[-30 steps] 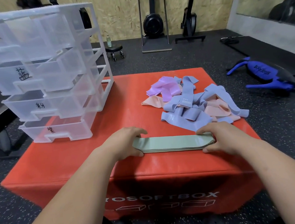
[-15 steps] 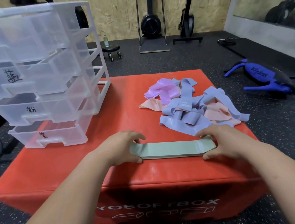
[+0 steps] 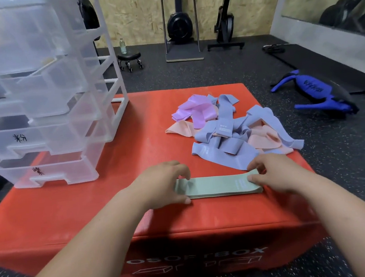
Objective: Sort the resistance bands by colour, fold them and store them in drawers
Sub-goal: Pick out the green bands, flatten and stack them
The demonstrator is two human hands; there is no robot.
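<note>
The green band (image 3: 216, 188) lies flat along the front edge of the red box (image 3: 150, 130). The left hand (image 3: 161, 184) is curled round its left end, and the right hand (image 3: 277, 174) pinches its right end, thumb on top. For a neat fold, I'd carry one end squarely over the other, edges matched, then press it flat.
</note>
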